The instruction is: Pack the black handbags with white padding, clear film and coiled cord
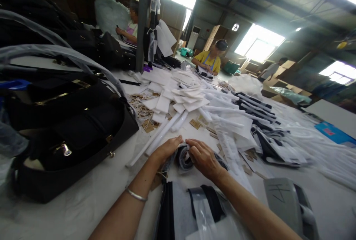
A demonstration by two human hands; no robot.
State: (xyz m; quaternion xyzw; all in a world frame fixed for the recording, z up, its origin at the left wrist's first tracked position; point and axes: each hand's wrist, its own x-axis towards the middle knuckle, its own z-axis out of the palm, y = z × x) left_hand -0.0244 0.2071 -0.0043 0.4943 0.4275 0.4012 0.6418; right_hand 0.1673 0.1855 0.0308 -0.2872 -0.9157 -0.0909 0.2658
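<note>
Near the middle of the table, my left hand point(170, 148) and my right hand point(204, 156) meet at a rolled black strap point(184, 159) in clear plastic. Fingers of both hands are closed on its upper edge, the left from one side and the right from the other. Below my hands lies a black bag piece point(168, 210) with white sheeting over it. On that sits a curved black band point(213, 201) with clear plastic across it. My right palm hides part of the roll.
A black handbag point(83, 166) with a plastic-wrapped handle point(91, 62) stands on the left. White foam sheets point(189, 99), strung tags point(141, 106) and black straps point(258, 108) cover the table beyond. A grey tape dispenser point(280, 199) is at right. A person in yellow point(210, 60) works at the far end.
</note>
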